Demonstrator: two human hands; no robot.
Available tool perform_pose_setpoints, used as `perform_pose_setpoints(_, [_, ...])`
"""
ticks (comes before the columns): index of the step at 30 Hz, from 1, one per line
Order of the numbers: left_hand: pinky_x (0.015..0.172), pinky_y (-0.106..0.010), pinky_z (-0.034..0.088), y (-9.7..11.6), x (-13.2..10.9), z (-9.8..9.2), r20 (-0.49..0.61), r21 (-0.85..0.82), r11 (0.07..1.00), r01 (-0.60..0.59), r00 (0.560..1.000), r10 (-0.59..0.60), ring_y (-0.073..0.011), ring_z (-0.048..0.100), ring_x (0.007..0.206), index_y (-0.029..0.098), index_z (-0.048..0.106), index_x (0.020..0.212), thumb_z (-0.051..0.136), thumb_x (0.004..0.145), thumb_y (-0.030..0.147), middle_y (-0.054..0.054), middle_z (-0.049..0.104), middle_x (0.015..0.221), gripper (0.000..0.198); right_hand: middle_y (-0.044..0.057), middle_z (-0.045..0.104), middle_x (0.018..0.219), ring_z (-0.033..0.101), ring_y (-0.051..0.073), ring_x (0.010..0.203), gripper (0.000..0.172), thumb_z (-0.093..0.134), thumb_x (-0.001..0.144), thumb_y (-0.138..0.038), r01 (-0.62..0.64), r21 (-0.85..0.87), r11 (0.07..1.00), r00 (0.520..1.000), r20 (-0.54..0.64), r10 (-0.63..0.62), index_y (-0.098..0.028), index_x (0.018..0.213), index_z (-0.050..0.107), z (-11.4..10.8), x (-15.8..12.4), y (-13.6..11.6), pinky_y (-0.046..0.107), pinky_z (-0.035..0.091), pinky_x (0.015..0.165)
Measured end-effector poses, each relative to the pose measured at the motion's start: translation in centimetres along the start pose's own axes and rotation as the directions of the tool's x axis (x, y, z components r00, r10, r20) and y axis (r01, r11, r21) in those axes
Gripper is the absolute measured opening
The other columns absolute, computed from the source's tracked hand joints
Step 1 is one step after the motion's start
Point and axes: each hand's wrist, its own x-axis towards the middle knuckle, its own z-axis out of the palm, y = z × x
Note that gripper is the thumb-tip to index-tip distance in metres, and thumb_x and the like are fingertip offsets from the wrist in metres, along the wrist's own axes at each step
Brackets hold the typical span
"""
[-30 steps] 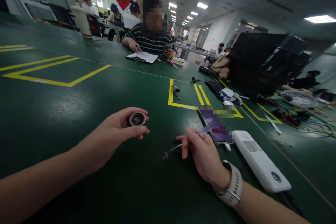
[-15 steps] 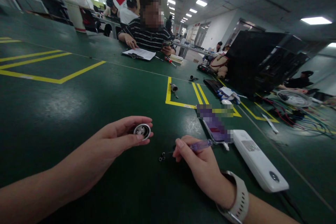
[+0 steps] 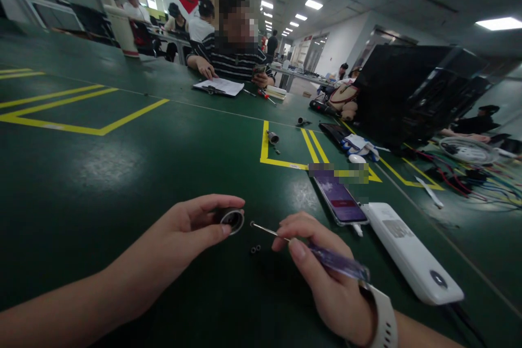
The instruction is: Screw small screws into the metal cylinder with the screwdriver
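Observation:
My left hand (image 3: 185,236) is closed on a round, hollow metal connector part (image 3: 233,220), pinched between thumb and fingers with its open end facing right. My right hand (image 3: 326,266) grips a screwdriver (image 3: 340,263) with a see-through purple handle. Its thin shaft points left, and the tip, just short of the metal part, bears a tiny dark piece (image 3: 252,224) too small to name. On the table below the tip lie two small dark ring-like pieces (image 3: 255,249).
Right of my hand lie a phone (image 3: 340,196) and a white power bank (image 3: 414,253) with a cable. Metal parts (image 3: 273,137) sit inside yellow tape (image 3: 285,164). Beyond are a black case (image 3: 408,92), tangled wires (image 3: 468,176) and a person (image 3: 228,60) with a clipboard (image 3: 218,87).
The screwdriver tip has risen from the small pieces on the table, carrying one tiny piece toward the metal part. My left hand has tilted the part's opening further right.

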Motion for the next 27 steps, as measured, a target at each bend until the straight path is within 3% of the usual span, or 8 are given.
perform_pose_setpoints(9, [0.074,-0.039,0.053,0.0,-0.1,0.5,0.011,0.133,0.978,-0.161,0.987,0.161,-0.0275,0.065,0.084,0.027,0.07,0.085,0.067,0.052,0.027,-0.004,0.071,0.088,0.034,0.004,0.064,0.084,0.06,0.017,0.079,0.025,0.048,0.078,-0.006,0.213,-0.067,0.975,0.967,0.16,-0.2,-0.023,0.096,0.054,0.8,0.0,-1.0,0.035,0.05,0.075])
perform_pose_setpoints(16, [0.075,-0.037,0.054,-0.1,-0.3,0.5,0.016,0.157,0.965,-0.213,0.977,0.213,-0.0275,0.065,0.087,0.028,0.07,0.084,0.067,0.053,0.027,-0.004,0.07,0.092,0.031,0.004,0.064,0.087,0.059,0.016,0.083,0.028,0.05,0.077,-0.004,0.268,-0.179,0.947,0.955,0.182,-0.236,-0.022,0.098,0.052,1.2,-0.4,-0.4,0.034,0.049,0.079])
perform_pose_setpoints(27, [0.076,-0.035,0.054,-0.7,0.0,0.3,0.029,0.186,0.943,-0.275,0.961,0.275,-0.0262,0.064,0.09,0.027,0.07,0.082,0.066,0.057,0.025,-0.004,0.069,0.096,0.026,0.005,0.063,0.09,0.058,0.015,0.086,0.026,0.051,0.076,-0.004,0.258,-0.185,0.948,0.947,0.244,-0.21,-0.02,0.097,0.052,1.0,-0.5,-0.2,0.032,0.047,0.082])
